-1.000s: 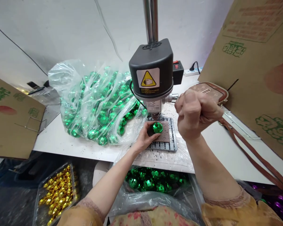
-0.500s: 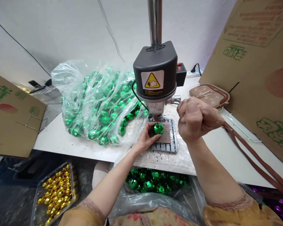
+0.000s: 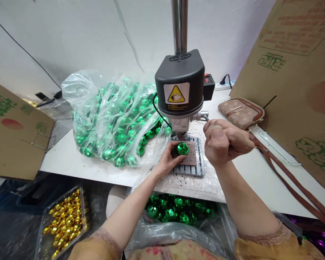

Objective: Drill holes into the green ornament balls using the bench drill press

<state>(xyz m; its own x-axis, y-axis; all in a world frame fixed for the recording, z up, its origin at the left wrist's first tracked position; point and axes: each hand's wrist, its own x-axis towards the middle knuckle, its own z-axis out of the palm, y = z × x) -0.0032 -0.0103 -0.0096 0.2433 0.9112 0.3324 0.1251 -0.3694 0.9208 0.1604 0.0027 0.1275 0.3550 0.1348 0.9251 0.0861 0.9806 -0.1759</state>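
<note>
Under the black drill press (image 3: 180, 79), my left hand (image 3: 169, 159) grips a shiny green faceted ball (image 3: 183, 148) between thumb and fingers. The ball rests on a pinkish-brown pad on the slotted metal base plate (image 3: 200, 169), with the drill bit (image 3: 181, 141) at its top. To the right, my right hand (image 3: 223, 141) is closed around the feed lever (image 3: 206, 117) of the press; most of the lever is hidden by the fingers. Dark shavings are scattered over the plate.
A clear plastic bag of green balls (image 3: 116, 126) lies left of the press. Below the table edge sits another bag of green balls (image 3: 176, 211). A tray of gold balls (image 3: 66, 220) stands lower left. Cardboard boxes (image 3: 292, 90) flank the table; a brown purse (image 3: 241, 112) lies right.
My right hand has moved slightly up and left with the feed lever. My left hand keeps the ball in place under the bit. The view has shifted a little.
</note>
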